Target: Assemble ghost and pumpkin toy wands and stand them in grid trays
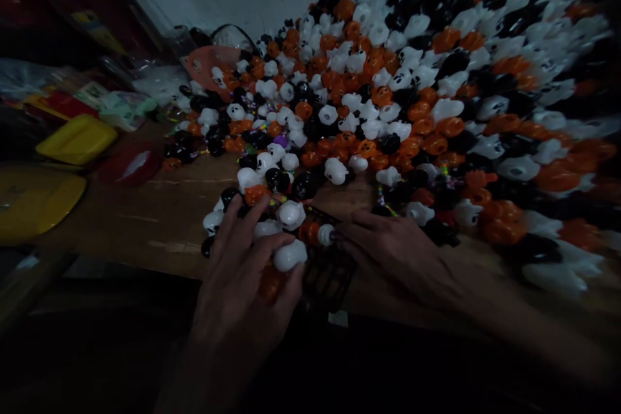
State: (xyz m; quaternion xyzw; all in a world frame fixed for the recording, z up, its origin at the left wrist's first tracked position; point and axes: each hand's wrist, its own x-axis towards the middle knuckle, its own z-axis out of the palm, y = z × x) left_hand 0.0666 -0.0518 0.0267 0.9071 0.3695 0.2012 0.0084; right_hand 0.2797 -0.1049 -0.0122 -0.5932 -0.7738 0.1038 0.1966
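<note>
A white rounded plastic piece (290, 255) is between the thumb and index finger of my left hand (242, 265), with an orange piece (270, 283) just under it, partly hidden by the hand. The other left fingers reach over small white, black and orange pieces. My right hand (395, 249) lies to the right, its fingers together at a small white ribbed piece (326, 235); an orange part touches that piece on the left. Below, between the hands, is a dark slotted tray or rack (330, 278), dim and hard to make out.
A big heap of white, orange and black figures (373, 65) fills the wooden table (145, 220) at the back and right. An orange basket (208, 68), a red dish (130, 165) and yellow trays (76, 140) stand left. A red fire extinguisher (97, 6) is behind.
</note>
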